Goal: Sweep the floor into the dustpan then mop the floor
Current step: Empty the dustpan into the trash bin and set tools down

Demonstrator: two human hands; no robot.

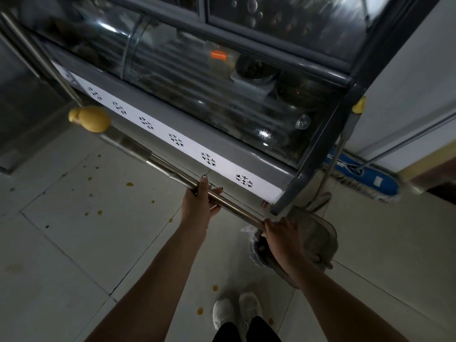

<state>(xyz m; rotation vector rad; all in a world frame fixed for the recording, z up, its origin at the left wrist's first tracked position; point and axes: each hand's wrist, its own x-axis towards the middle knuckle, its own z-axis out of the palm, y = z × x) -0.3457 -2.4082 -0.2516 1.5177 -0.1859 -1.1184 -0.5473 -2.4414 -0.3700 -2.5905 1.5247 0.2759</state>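
Observation:
A long steel broom handle [172, 170] with a yellow end cap [90, 118] slants from upper left to lower right. My left hand [199, 204] is closed around its middle, and my right hand [283, 239] grips it lower down. Under my right hand lies a grey dustpan [318, 234] with a clear, bristly mass and debris [257, 248] at its mouth; the broom's head is hidden. The dustpan's upright handle [332, 164] has a yellow tip too. A blue flat mop [365, 175] rests on the floor by the right wall. Yellow spots [129, 184] dot the pale tiles.
A glass-fronted display fridge [222, 99] with a white snowflake strip fills the top, and its corner post [313, 156] stands close to the dustpan. My white shoes [237, 314] are at the bottom. A white wall [407, 82] is on the right, and tiled floor stretches left.

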